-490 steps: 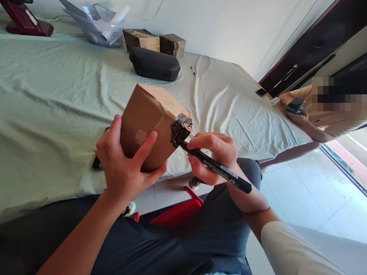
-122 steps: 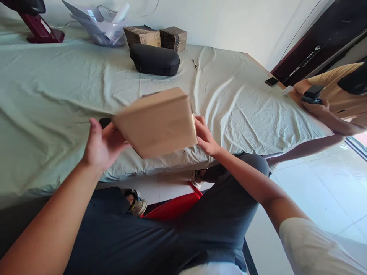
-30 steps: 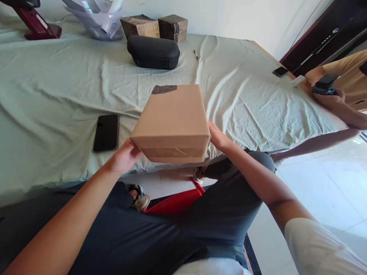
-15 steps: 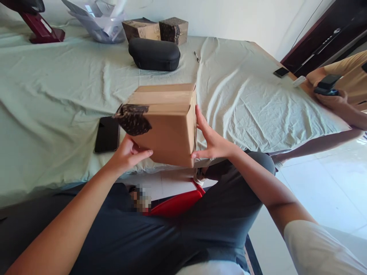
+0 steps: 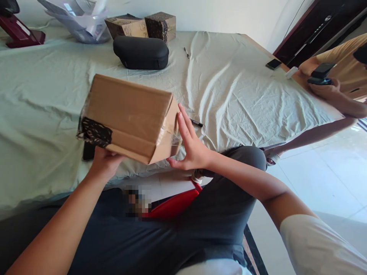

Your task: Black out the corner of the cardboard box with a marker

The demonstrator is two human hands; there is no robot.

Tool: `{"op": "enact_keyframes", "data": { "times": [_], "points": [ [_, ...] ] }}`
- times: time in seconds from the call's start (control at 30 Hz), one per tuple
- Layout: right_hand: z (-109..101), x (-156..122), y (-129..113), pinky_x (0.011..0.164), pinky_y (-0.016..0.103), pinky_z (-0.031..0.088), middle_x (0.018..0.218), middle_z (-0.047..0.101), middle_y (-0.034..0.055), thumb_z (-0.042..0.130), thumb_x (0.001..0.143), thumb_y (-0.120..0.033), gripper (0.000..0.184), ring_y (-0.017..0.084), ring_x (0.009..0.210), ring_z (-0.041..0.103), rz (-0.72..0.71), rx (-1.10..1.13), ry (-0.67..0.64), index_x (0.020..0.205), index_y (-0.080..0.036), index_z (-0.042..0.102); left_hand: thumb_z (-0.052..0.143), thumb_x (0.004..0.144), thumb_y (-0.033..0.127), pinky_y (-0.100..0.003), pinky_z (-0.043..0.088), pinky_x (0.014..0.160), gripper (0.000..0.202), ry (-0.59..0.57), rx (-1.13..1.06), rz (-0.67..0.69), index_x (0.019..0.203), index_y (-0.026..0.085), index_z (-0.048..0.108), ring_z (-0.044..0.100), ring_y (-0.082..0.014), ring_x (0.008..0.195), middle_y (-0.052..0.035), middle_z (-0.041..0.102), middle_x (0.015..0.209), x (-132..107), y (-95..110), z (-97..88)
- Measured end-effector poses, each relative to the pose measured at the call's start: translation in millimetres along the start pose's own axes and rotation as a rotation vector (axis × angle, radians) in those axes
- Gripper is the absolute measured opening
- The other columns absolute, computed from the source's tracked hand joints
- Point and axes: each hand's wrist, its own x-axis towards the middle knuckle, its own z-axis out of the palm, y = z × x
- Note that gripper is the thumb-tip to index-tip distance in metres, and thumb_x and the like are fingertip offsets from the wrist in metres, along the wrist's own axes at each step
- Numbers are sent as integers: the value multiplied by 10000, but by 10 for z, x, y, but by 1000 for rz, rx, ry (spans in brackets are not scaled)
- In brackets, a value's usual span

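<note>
A brown cardboard box (image 5: 129, 110), tilted, is held just above the near edge of the cloth-covered table. Black patterned tape (image 5: 96, 131) covers its lower left corner, and clear tape shines on its right end. My left hand (image 5: 106, 162) grips the box from below at the left; its fingers are partly hidden underneath. At the right end, my right hand (image 5: 193, 149) has its fingers spread against the box's side and its thumb by the bottom corner. Behind the box's lower left corner, a black phone (image 5: 88, 151) is mostly covered. A black marker (image 5: 196, 122) lies just beyond my right fingers.
On the pale green cloth (image 5: 223, 91) stand a black case (image 5: 141, 53), two taped boxes (image 5: 161, 26), a clear plastic basket (image 5: 83, 34) and a dark red stand (image 5: 21, 32). A pen (image 5: 186, 52) lies behind. At right, another person's hand (image 5: 327, 88) holds a dark device.
The box has turned in my hands and shifted left, showing another face and its taped right end. My left hand has slid further beneath it. The marker has come into view.
</note>
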Motion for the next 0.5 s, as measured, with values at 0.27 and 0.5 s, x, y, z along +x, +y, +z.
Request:
{"op": "enact_keyframes", "data": {
  "times": [0.27,0.5],
  "points": [
    [-21,-36,345,1447,712,102,1936,-57,139,838,820,-797,1515,465,1798,-52,135,22,-2,1821,-289,-180,833,831,575,-677,533,1241,481,-188,-261,-61,1250,341,805,537,-420,1555,-91,750,1438,-154,606,415],
    [80,14,355,1424,767,117,1909,70,175,824,770,-878,1510,498,1784,62,115,33,11,1828,-302,-86,783,753,338,-598,553,1235,360,57,-229,-93,1109,294,814,632,-365,1453,-62,825,1125,-170,558,507]
  ]
}}
